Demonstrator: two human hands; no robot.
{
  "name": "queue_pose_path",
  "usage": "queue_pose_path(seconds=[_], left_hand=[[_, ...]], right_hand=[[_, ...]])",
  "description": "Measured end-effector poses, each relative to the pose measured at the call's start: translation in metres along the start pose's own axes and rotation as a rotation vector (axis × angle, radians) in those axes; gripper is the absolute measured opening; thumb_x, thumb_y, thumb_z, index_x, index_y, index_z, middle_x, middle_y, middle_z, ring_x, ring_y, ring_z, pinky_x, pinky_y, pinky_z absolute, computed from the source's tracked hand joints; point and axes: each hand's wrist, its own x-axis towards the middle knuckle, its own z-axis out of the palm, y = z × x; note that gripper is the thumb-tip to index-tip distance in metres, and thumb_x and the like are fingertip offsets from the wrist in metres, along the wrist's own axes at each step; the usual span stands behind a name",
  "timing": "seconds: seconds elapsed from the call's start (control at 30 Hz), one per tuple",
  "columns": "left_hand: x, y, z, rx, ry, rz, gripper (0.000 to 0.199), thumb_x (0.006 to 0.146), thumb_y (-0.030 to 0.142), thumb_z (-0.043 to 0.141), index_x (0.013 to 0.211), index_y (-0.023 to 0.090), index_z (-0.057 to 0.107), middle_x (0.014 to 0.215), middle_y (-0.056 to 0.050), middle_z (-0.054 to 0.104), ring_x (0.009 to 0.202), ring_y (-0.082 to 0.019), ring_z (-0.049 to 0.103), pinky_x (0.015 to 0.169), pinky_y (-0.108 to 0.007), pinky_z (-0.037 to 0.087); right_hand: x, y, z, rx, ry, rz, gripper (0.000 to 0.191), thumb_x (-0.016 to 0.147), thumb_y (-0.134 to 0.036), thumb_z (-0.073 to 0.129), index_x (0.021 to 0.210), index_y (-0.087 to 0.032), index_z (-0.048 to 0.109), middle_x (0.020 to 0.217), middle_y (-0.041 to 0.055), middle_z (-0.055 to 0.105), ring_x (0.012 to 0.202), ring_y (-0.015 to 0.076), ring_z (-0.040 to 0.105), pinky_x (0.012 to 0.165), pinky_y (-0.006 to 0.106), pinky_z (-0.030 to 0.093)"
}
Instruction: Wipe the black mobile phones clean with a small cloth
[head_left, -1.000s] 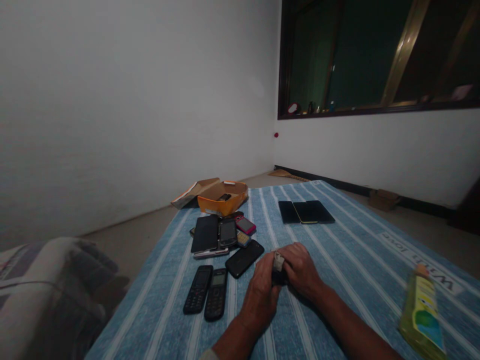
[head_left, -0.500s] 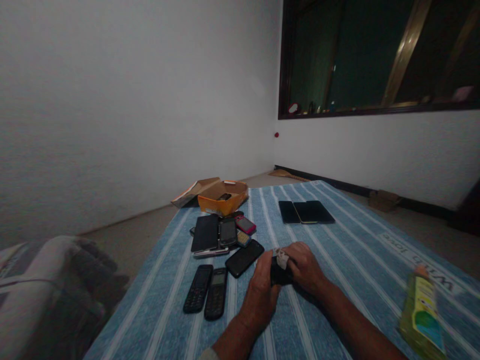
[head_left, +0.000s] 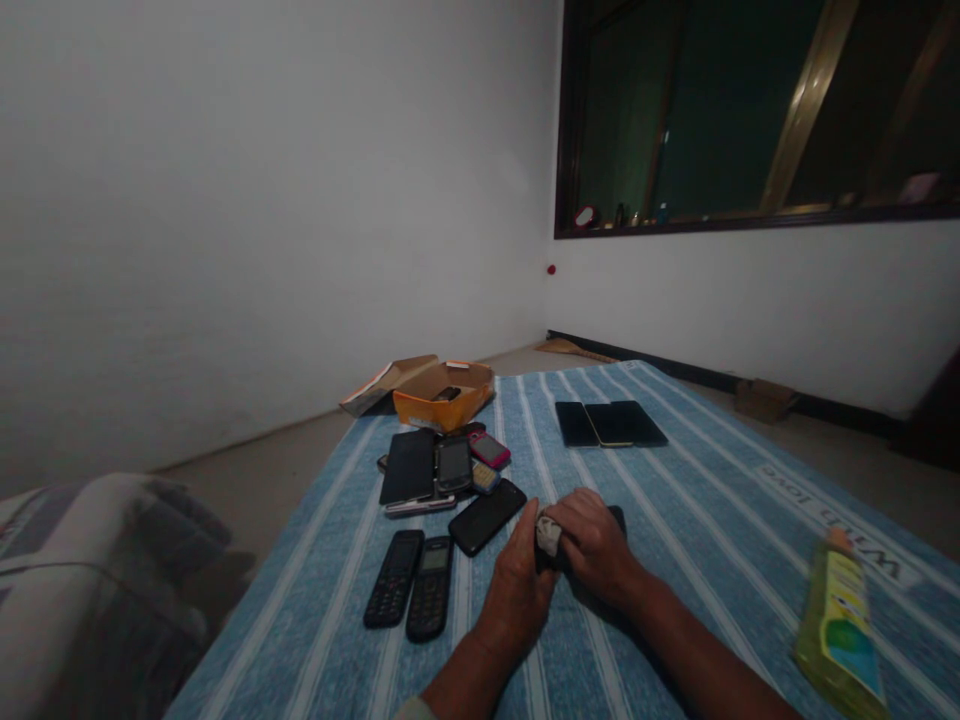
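Near the middle of the blue striped cloth, my left hand (head_left: 519, 578) is closed on the left end of a dark phone (head_left: 617, 518). Bunched in the closed fingers of my right hand (head_left: 598, 540) is a pale crumpled cloth (head_left: 548, 535), pressed against that phone. Much of the phone is hidden under my right hand. Just left of my hands lies a black phone (head_left: 487, 516). Two keypad phones, one (head_left: 395, 578) beside the other (head_left: 430, 588), rest closer to me on the left.
Several phones and a black tablet (head_left: 409, 467) are piled before an open orange box (head_left: 442, 410). Flat dark devices (head_left: 634, 424) lie farther back on the right. A yellow-green bottle (head_left: 840, 630) is at the right on the striped cloth (head_left: 697, 600).
My right hand and the pale cloth have moved slightly left over the phone. The phone's right end now shows beyond my right hand.
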Motion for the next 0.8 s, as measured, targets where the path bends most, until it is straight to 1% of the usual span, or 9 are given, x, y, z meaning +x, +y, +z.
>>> queue_pose_path(seconds=[0.2,0.33,0.43,0.53,0.63,0.73,0.8], left_hand=[[0.000,0.005,-0.004,-0.056,-0.038,0.027,0.077,0.078,0.009,0.052,0.151,0.014,0.027,0.147,-0.018,0.048,0.135,-0.029,0.048,0.112,-0.049,0.039],[0.000,0.009,-0.007,-0.087,-0.069,0.018,0.080,0.079,0.009,0.052,0.153,0.013,0.023,0.144,-0.019,0.051,0.132,-0.029,0.050,0.110,-0.048,0.040],[0.000,0.012,-0.009,-0.115,-0.088,0.011,0.084,0.076,0.008,0.052,0.154,0.014,0.020,0.141,-0.017,0.054,0.129,-0.028,0.052,0.110,-0.047,0.040],[0.001,0.016,-0.011,-0.144,-0.101,-0.013,0.086,0.075,0.007,0.051,0.154,0.014,0.019,0.133,-0.015,0.060,0.119,-0.026,0.059,0.104,-0.044,0.045],[0.001,0.020,-0.014,-0.160,-0.112,-0.023,0.083,0.077,0.011,0.051,0.154,0.013,0.020,0.119,-0.012,0.066,0.105,-0.024,0.063,0.095,-0.040,0.049],[0.003,0.025,-0.018,-0.175,-0.100,-0.063,0.080,0.077,0.016,0.052,0.152,0.013,0.025,0.104,-0.008,0.069,0.089,-0.022,0.064,0.084,-0.036,0.051],[0.005,0.026,-0.020,-0.187,-0.086,-0.117,0.078,0.076,0.018,0.053,0.150,0.012,0.029,0.098,-0.006,0.068,0.083,-0.020,0.063,0.080,-0.034,0.051]], right_hand=[[0.000,-0.006,0.003,0.021,0.000,-0.054,0.022,0.087,-0.008,0.043,0.094,-0.017,0.062,0.081,0.0058,0.059,0.079,0.0211,0.050,0.082,0.038,0.037],[0.001,-0.009,0.003,0.018,0.003,-0.051,0.024,0.086,-0.007,0.043,0.096,-0.017,0.063,0.081,0.0058,0.060,0.079,0.0212,0.051,0.085,0.039,0.038],[0.001,-0.010,0.002,0.023,-0.001,-0.044,0.024,0.085,-0.007,0.044,0.095,-0.018,0.063,0.081,0.0056,0.060,0.079,0.0210,0.052,0.086,0.039,0.038],[0.002,-0.012,0.000,0.026,-0.016,-0.047,0.021,0.084,-0.008,0.044,0.088,-0.018,0.062,0.078,0.0050,0.059,0.077,0.0205,0.051,0.085,0.039,0.038],[0.004,-0.014,-0.003,0.027,-0.027,-0.038,0.019,0.083,-0.008,0.044,0.083,-0.018,0.061,0.075,0.0044,0.057,0.075,0.0201,0.049,0.081,0.038,0.038],[0.005,-0.017,-0.005,0.025,-0.020,-0.039,0.018,0.082,-0.008,0.044,0.082,-0.017,0.060,0.074,0.0047,0.056,0.074,0.0200,0.048,0.080,0.037,0.037],[0.005,-0.019,-0.006,0.018,-0.021,-0.044,0.018,0.082,-0.008,0.044,0.082,-0.017,0.060,0.074,0.0048,0.055,0.074,0.0200,0.048,0.080,0.037,0.037]])
